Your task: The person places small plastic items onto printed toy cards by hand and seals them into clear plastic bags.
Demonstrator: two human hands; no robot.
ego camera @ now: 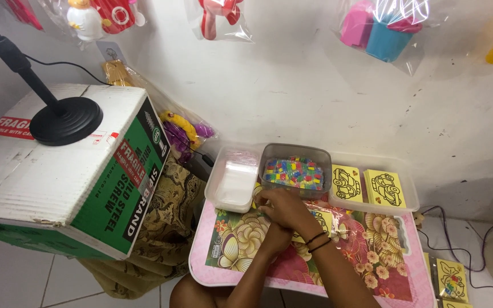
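A pink floral tray table [241,268] is bearing a clear tub of small multicoloured pieces [294,173], lying just beyond the hands. The right hand [283,206] is curling fingers-down over a yellow card [322,219], covering the left hand [274,235]; whether either is pinching anything cannot be told.

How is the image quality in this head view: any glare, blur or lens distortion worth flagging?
Head view: even, soft light with only faint shadows; glare streaks on the plastic bags hanging on the wall; wide-angle bending at the edges, seen in the cardboard box; the hands at the centre are reasonably sharp, with no clear motion blur; the beads in the clear tub are too small to resolve singly.
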